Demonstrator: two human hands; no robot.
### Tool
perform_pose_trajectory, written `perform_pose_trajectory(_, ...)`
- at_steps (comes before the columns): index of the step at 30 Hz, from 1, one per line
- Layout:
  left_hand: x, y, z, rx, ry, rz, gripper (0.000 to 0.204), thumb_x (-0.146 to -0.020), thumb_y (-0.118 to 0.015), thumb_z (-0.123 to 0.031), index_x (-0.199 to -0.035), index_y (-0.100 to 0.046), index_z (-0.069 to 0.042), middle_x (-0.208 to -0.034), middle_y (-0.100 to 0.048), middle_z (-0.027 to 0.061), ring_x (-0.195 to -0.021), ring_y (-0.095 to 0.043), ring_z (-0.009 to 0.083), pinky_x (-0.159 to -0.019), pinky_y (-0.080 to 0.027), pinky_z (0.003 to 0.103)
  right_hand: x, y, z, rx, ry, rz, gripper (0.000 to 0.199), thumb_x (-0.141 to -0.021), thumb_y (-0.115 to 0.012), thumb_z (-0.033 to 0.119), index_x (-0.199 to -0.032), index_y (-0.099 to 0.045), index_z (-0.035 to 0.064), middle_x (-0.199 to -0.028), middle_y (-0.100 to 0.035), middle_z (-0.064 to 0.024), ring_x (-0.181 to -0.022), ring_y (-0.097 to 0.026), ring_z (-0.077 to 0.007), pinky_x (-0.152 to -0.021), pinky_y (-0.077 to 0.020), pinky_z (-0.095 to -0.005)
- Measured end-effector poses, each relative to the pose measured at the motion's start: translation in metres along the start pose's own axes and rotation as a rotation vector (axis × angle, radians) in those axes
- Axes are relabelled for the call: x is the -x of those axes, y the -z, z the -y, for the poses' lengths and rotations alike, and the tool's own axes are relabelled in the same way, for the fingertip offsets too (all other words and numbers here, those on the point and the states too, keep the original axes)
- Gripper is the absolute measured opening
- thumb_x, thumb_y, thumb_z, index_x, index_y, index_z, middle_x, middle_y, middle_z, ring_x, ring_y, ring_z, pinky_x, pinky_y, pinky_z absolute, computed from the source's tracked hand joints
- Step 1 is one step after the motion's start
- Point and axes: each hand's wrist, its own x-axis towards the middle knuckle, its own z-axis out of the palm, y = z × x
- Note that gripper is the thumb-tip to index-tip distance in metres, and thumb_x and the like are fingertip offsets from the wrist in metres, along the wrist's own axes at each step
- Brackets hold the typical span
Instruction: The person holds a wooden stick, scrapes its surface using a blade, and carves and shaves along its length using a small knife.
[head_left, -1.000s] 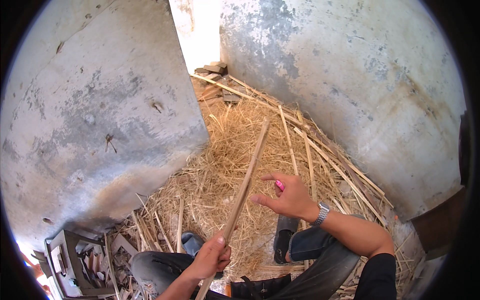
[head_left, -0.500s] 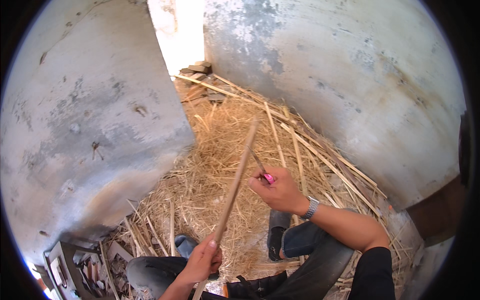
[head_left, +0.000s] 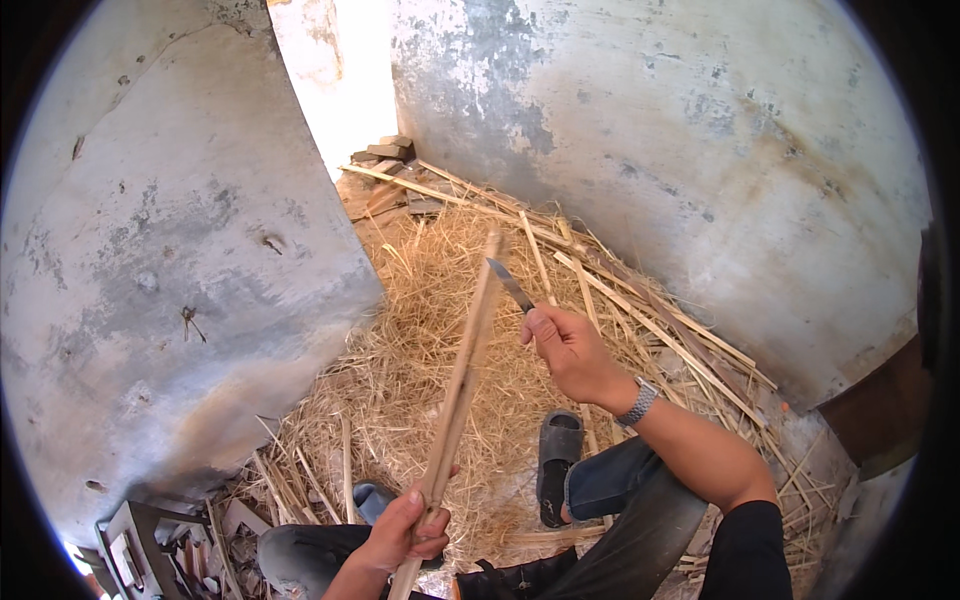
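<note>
- The left hand (head_left: 405, 530) has its grip wrapped around the lower part of a long wooden stick (head_left: 465, 370), which slants up and away from the person.
- The right hand (head_left: 573, 358) has its grip closed on the handle of a knife (head_left: 512, 284); the blade's tip meets the stick's upper part in view, but whether they touch cannot be told.
- The stick's blurred upper end is over the straw (head_left: 410, 370), apart from both the left wall (head_left: 200, 250) and the right wall (head_left: 680, 180).
- Wooden strips (head_left: 600, 287) edge the straw along the right wall.
- A silver watch (head_left: 638, 402) is just behind the right hand.
</note>
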Motion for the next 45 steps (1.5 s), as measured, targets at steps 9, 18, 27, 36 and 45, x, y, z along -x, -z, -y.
perform_pose_trajectory(9, -0.005, -0.005, -0.005, 0.148, 0.054, 0.152, 0.084, -0.104, -0.06, -0.056, -0.167, -0.019, -0.018, -0.069, -0.036, -0.0026, -0.047, -0.037, 0.0063, -0.044, -0.034, 0.026, -0.008, 0.013, 0.004, 0.044, 0.079, -0.12, 0.034, -0.113, -0.052, 0.03, -0.096, -0.065, 0.0037, -0.063, -0.043, 0.0064, -0.055, -0.038, -0.0046, -0.052, -0.0323, -0.0256)
perform_pose_trajectory(18, -0.014, -0.021, -0.015, 0.01, -0.048, 0.089, 0.062, -0.113, -0.037, -0.053, -0.165, -0.025, -0.022, -0.074, -0.038, -0.0004, -0.049, -0.033, 0.0072, -0.047, -0.029, 0.022, 0.003, -0.011, 0.043, 0.265, 0.214, 0.016, 0.035, -0.109, -0.058, 0.027, -0.085, -0.062, 0.0027, -0.058, -0.047, -0.0107, -0.049, -0.045, -0.022, -0.05, -0.0375, -0.0385)
perform_pose_trajectory(27, -0.025, -0.037, -0.028, -0.048, -0.12, 0.012, 0.059, -0.111, -0.041, -0.055, -0.162, -0.03, -0.026, -0.072, -0.037, -0.0007, -0.048, -0.031, 0.0072, -0.046, -0.028, 0.022, -0.005, -0.03, 0.041, 0.309, 0.131, 0.005, 0.039, -0.108, -0.058, 0.028, -0.079, -0.058, 0.0014, -0.06, -0.049, -0.0162, -0.05, -0.045, -0.0317, -0.051, -0.0378, -0.042)
perform_pose_trajectory(36, -0.029, -0.034, -0.037, 0.038, -0.128, -0.026, 0.061, -0.112, -0.038, -0.054, -0.165, -0.024, -0.029, -0.074, -0.039, -0.0005, -0.048, -0.034, 0.0072, -0.046, -0.032, 0.022, 0.009, -0.062, 0.027, 0.499, 0.384, 0.076, 0.036, -0.107, -0.059, 0.029, -0.079, -0.06, 0.0053, -0.059, -0.056, -0.0174, -0.051, -0.059, -0.038, -0.048, -0.0439, -0.0467)
perform_pose_trajectory(45, -0.036, -0.025, -0.03, -0.165, -0.248, -0.087, 0.065, -0.112, -0.041, -0.05, -0.169, -0.017, -0.032, -0.079, -0.046, 0.0023, -0.046, -0.039, 0.0083, -0.045, -0.037, 0.022, 0.031, -0.073, 0.019, 0.396, 0.36, 0.162, 0.035, -0.108, -0.058, 0.029, -0.081, -0.06, 0.0072, -0.059, -0.055, -0.0159, -0.048, -0.058, -0.0373, -0.046, -0.0422, -0.0453)
